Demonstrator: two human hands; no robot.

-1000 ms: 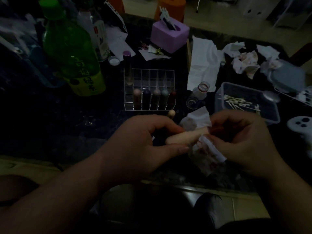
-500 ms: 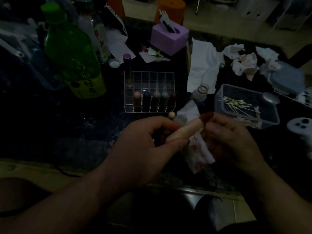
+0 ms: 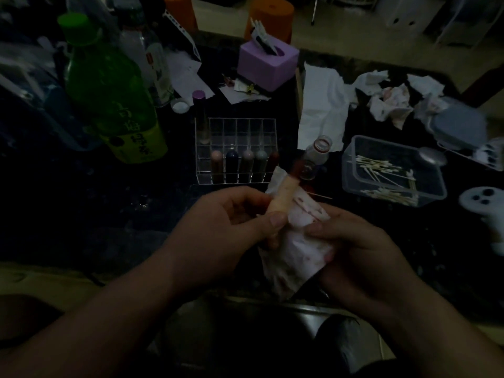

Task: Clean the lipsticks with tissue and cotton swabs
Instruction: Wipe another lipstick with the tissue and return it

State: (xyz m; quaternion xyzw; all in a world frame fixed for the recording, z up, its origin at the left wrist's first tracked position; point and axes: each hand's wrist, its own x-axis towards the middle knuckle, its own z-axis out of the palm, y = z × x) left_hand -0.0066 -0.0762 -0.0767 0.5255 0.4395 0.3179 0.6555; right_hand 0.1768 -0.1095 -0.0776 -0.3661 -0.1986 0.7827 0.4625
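Note:
My left hand [image 3: 226, 230] grips a peach-coloured lipstick tube [image 3: 282, 196] that points up and away, its dark red tip [image 3: 297, 167] bare. My right hand [image 3: 362, 257] holds a crumpled white tissue [image 3: 297, 246] stained with red, just right of the tube and touching it. A clear acrylic organiser [image 3: 237, 126] behind my hands holds several capped lipsticks in its front row. A clear tub of cotton swabs [image 3: 392, 170] stands to the right.
A green bottle [image 3: 109, 99] stands at the left, a purple tissue box [image 3: 267, 64] at the back. Used, stained tissues [image 3: 392, 102] and a flat white tissue [image 3: 321, 110] lie at the back right. A small open bottle [image 3: 317, 156] sits beside the organiser.
The lipstick tube has swung from lying sideways to pointing up and away. The tissue has come off its tip, and my right hand has dropped lower with it.

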